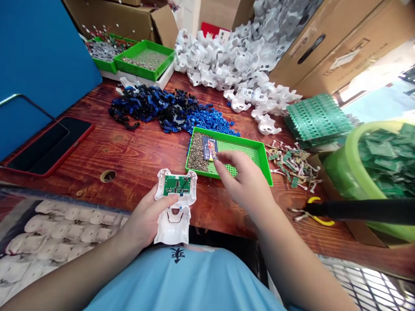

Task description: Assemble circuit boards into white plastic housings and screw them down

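Note:
My left hand (pixel 151 211) grips a white plastic housing (pixel 192 190), its thumb on the lower part. A green circuit board (pixel 177 185) sits in that upper shell. Below it hangs a second white shell piece (pixel 173 231) with a dark curved wire or opening at its top. My right hand (pixel 241 179) is over a green tray (pixel 266 162), thumb and forefinger drawn together at the edge of a small printed card (pixel 209 147). The card lies against many small brass-coloured screws (pixel 197 153) at the tray's left end. Its other fingers are curled and partly hidden.
Blue and black plastic parts (pixel 155 106) lie behind the tray, with white shells (pixel 220 60) heaped beyond. At right are wired boards (pixel 293 164), yellow-handled pliers (pixel 320 218), green board panels (pixel 319 119) and a green tub (pixel 359 172). A phone (pixel 48 144) lies at left.

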The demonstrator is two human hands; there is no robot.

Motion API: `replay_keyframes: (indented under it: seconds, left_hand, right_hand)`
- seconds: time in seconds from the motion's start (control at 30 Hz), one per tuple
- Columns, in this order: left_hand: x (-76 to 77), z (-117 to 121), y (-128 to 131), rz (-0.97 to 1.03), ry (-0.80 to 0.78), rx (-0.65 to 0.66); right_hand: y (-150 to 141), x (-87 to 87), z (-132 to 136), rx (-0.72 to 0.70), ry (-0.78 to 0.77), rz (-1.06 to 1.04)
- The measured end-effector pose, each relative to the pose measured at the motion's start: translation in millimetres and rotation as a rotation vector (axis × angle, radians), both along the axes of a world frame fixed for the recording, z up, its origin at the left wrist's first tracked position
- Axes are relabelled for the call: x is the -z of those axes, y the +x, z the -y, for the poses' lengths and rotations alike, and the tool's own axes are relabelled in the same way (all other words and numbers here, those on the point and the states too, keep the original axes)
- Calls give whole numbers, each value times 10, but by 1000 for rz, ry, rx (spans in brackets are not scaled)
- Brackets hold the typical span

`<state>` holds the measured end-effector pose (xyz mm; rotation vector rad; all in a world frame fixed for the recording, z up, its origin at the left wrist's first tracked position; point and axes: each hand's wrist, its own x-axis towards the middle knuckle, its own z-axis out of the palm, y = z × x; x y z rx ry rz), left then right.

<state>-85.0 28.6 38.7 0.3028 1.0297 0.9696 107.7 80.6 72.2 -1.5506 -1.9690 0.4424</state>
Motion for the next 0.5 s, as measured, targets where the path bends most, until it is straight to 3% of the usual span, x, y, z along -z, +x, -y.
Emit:
replay_keyframes:
  seconds: [0.07, 0.13, 0.33, 0.5]
  left_hand:
    - [33, -6, -49, -15, -1, -21]
    - [63, -7, -90, -16, -6, -42]
    - [111, -22, -197, 50, -46, -80]
    - [142, -51, -271, 179, -22, -42]
  right_hand:
    - [-160, -111, -312, -81, 52, 311]
    - [-386, -169, -637, -173, 58, 486]
    - [-914, -52, -1445, -303, 28, 667]
    - [-968, 69, -1748, -376, -14, 758]
